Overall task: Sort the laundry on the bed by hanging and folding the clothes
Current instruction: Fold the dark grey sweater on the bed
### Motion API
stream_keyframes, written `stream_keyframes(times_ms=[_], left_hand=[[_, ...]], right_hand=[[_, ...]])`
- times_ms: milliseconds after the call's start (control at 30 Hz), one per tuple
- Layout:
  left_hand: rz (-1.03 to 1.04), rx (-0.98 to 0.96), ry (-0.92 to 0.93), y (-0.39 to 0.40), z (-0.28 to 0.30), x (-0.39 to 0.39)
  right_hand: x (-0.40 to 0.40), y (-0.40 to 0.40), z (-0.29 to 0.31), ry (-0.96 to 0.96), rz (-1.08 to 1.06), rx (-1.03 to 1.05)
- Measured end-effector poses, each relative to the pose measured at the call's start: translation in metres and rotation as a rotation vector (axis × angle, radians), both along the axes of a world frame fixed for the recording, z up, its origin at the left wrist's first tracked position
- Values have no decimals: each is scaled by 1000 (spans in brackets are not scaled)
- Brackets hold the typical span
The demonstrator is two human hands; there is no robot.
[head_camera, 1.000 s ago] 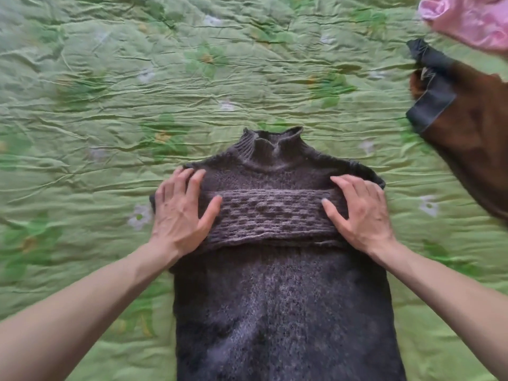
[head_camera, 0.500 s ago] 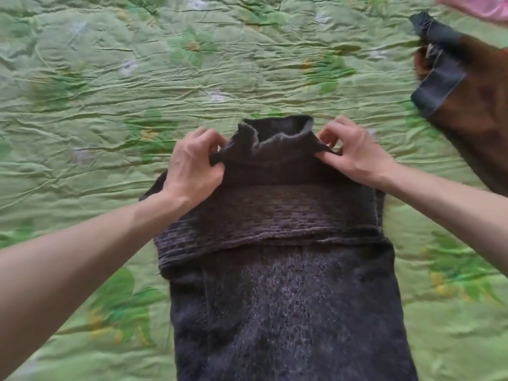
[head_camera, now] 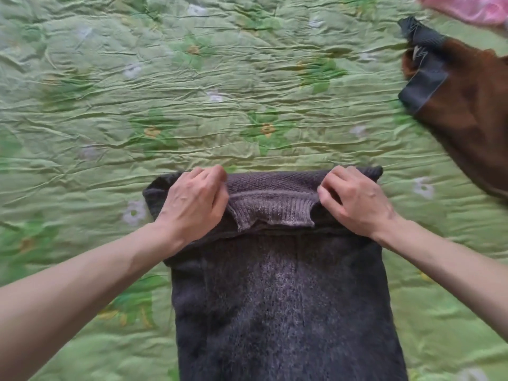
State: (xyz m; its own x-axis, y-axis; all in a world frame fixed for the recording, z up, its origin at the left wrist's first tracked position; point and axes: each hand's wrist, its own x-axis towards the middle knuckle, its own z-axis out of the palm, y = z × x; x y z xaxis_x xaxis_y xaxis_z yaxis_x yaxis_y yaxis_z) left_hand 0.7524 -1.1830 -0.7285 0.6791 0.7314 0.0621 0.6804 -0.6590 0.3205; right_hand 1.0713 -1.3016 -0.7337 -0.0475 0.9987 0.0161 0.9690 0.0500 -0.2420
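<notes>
Green bedspread [head_camera: 192, 111] under dark sweater [head_camera: 280, 298], both hands' grip at fold.

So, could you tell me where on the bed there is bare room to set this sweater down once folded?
The green bedspread lies bare beyond the dark sweater and to its left, past the left hand. The far right is crowded: a brown garment and a pink one lie beyond the right hand.
</notes>
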Motion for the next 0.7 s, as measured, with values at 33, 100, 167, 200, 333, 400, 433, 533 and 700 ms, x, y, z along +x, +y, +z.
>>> stream_keyframes(times_ms=[33, 100, 167, 200, 333, 400, 433, 533, 700], left_hand=[[19, 10, 26, -1, -2, 7], [29, 37, 133, -4, -6, 16], [29, 66, 180, -5, -8, 17], [19, 95, 176, -4, -8, 14], [-67, 219, 171, -3, -10, -10], [-131, 215, 171, -5, -12, -22], [-151, 200, 184, -5, -13, -27], [-107, 135, 234, 0, -12, -39], [2, 168, 245, 3, -8, -29]], right_hand=[[-6, 6, 0, 11, -85, 2], [-13, 18, -2, -2, -210, -28], [-11, 22, -6, -6, -312, -53], [-8, 21, -7, -25, -347, -49], [6, 5, -16, -154, -390, 6], [12, -3, -20, -176, -298, 37], [17, -7, -21, -191, -202, 47], [40, -14, -18, -268, 156, 49], [56, -6, -8, -277, 198, 163]])
